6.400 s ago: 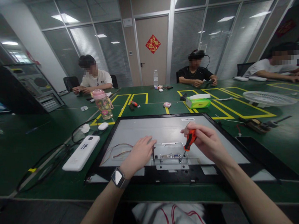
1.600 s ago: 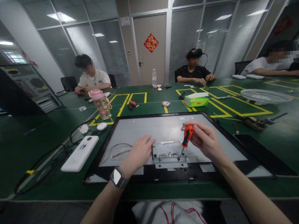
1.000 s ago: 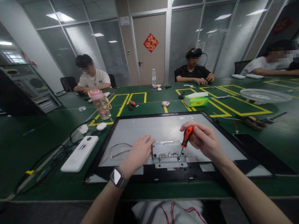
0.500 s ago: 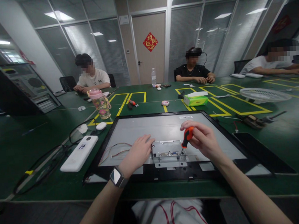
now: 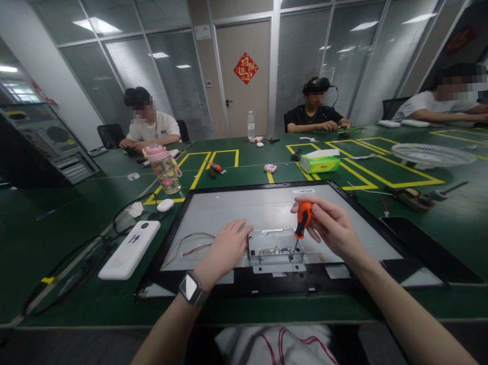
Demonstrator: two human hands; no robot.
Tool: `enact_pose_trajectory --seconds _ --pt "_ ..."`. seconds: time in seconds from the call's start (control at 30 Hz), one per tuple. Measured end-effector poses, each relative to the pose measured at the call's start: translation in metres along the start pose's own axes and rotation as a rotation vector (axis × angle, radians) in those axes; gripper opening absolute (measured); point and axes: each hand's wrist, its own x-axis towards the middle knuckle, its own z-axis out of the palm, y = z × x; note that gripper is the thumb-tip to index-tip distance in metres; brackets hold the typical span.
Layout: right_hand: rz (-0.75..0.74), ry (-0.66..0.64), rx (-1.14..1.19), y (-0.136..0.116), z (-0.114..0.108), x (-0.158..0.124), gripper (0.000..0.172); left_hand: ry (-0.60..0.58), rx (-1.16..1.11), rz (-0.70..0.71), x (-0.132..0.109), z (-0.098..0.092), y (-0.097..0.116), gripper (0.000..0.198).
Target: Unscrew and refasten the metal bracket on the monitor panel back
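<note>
A flat display panel [image 5: 245, 210] with a black frame lies on the green table, its back facing up. Near its front edge is a metal bracket box [image 5: 272, 238] with a row of ports. My right hand [image 5: 331, 221] grips an orange and black screwdriver [image 5: 304, 220], tilted, its tip down at the right end of the port row. My left hand [image 5: 225, 247] rests flat on the panel, fingers stretched out against the left side of the metal box. Thin wires [image 5: 190, 246] lie on the panel beside my left hand.
Left of the panel are a white power bank [image 5: 130, 250], black cables [image 5: 72, 281] and a pink-lidded bottle [image 5: 164, 171]. A green tissue pack [image 5: 320, 161] stands beyond it. At right lie a black slab [image 5: 430, 245] and a fan grille [image 5: 432, 153]. Several people sit across the table.
My right hand has shifted slightly, and the screwdriver handle now leans a little less to the right. Its tip stays at the same spot. My left hand has not moved.
</note>
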Motion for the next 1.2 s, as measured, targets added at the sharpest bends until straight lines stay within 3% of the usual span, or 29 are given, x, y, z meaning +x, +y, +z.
enact_pose_trajectory --seconds 0.27,0.47,0.97,1.2 --pt "-0.124 0.118 -0.124 -0.0019 0.0036 0.0015 0.005 -0.03 0.025 -0.004 0.0004 -0.0044 0.0027 0.04" --pt "-0.049 0.044 -0.017 -0.0029 0.0013 -0.0001 0.026 -0.031 0.027 -0.002 0.0003 -0.0026 0.0008 0.04" --pt "-0.128 0.038 -0.014 0.0015 -0.0008 0.0014 0.002 0.001 0.035 0.013 0.0004 0.0025 -0.0022 0.04" --pt "-0.065 -0.005 0.022 0.0014 -0.0001 -0.0004 0.022 -0.014 0.022 0.008 0.0008 -0.0009 0.0003 0.04"
